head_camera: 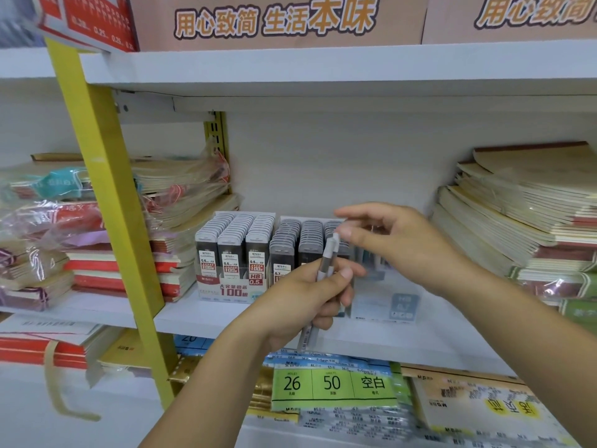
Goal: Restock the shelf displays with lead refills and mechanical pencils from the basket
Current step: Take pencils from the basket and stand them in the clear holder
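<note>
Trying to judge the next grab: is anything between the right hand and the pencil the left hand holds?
Nothing visible does. The right hand is open beside the top of the mechanical pencil, which the left hand grips.

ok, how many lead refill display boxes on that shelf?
2. The 0.5 display box stands left; the 0.7 display box right beside it, partly hidden behind the left hand and right hand. Hands may hide another.
</note>
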`<state>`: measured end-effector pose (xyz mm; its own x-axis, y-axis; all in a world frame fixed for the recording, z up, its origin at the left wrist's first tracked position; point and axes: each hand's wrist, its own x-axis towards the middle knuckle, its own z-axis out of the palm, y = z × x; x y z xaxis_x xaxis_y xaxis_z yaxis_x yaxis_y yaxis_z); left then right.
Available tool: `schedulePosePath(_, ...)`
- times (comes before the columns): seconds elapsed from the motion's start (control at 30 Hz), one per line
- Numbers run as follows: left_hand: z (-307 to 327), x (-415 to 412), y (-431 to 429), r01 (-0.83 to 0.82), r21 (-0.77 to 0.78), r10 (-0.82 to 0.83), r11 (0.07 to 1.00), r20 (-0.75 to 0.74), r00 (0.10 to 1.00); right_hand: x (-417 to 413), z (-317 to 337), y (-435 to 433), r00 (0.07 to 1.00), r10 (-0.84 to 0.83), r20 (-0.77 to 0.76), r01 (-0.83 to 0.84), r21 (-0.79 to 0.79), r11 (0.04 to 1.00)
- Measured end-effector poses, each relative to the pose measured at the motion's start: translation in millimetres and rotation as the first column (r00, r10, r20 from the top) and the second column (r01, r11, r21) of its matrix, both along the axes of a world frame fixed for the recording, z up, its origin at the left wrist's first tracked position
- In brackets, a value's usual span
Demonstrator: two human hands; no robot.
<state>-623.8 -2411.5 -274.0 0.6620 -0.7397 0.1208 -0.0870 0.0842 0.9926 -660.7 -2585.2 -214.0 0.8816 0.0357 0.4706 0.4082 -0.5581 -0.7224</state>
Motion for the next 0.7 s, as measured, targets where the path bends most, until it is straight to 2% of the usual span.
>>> schedulePosePath(0.07, 1.3, -2.5, -3.0, 0.017, -0.017, -0.017, 1.000, -0.022, 1.000, -3.8, -0.1, 3.3, 0.995, 0.070, -0.073, -0.064, 0.076, 0.995)
schedulePosePath(0.13, 1.7, -4.1, -4.9, 0.016, -0.033, -0.017, 0.999, -0.037, 0.999, -5.9, -2.0, 2.2, 0.993, 0.091, -0.070, -0.080, 0.146, 0.986)
schedulePosePath(0.3, -1.5, -3.0, -4.6, -0.015, 0.022, 0.015, 1.000, 0.010, 1.000, -6.4, -4.3, -14.1, 0.999, -0.022, 0.037, 0.009, 0.322, 0.947)
schedulePosePath(0.47, -5.5, -2.5, -11.8, -0.037, 0.050, 0.035, 0.998, 0.035, 0.999, -8.8, -8.5, -19.3, 1.000, 0.012, 0.002, -0.012, 0.314, 0.949)
schedulePosePath(0.53, -7.1, -0.8, -14.0, -0.045, 0.046, 0.044, 0.998, 0.029, 0.999, -9.4, -5.3, -20.7, 0.997, -0.034, 0.069, 0.007, 0.361, 0.933)
schedulePosePath(0.63, -8.8, 4.3, -10.3, -0.044, 0.050, 0.043, 0.998, 0.013, 0.999, -10.4, 10.4, -35.8, 0.958, -0.189, 0.216, 0.071, 0.461, 0.885)
schedulePosePath(0.7, -9.7, 6.5, -5.9, 0.003, 0.039, -0.002, 0.999, -0.037, 0.999, -10.4, 18.0, -47.0, 0.930, -0.252, 0.267, 0.124, 0.417, 0.901)
